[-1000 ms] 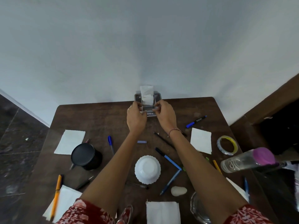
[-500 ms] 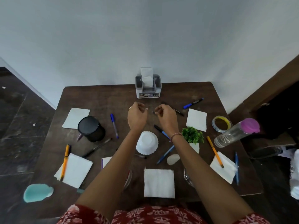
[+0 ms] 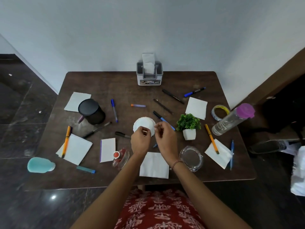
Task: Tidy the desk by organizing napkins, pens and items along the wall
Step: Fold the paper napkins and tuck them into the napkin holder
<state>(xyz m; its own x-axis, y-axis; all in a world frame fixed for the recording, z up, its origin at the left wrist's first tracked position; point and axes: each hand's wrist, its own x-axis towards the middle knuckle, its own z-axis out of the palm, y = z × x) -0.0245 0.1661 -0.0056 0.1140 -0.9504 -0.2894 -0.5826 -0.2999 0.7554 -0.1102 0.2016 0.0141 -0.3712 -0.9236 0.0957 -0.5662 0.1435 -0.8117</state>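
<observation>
Sorting napkins: left hand [image 3: 141, 141] and right hand [image 3: 165, 138] hover loosely curled, empty; bottom-centre napkin [image 3: 154, 167] likely goes next into holder [image 3: 149, 75].

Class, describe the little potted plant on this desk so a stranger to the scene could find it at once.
Start at the dark wooden desk against the white wall and look at its right half. Between the person's right hand and the clear bottle with the purple cap stands the potted plant. It is the only leafy green thing, in a white pot, among napkins and pens.
</observation>
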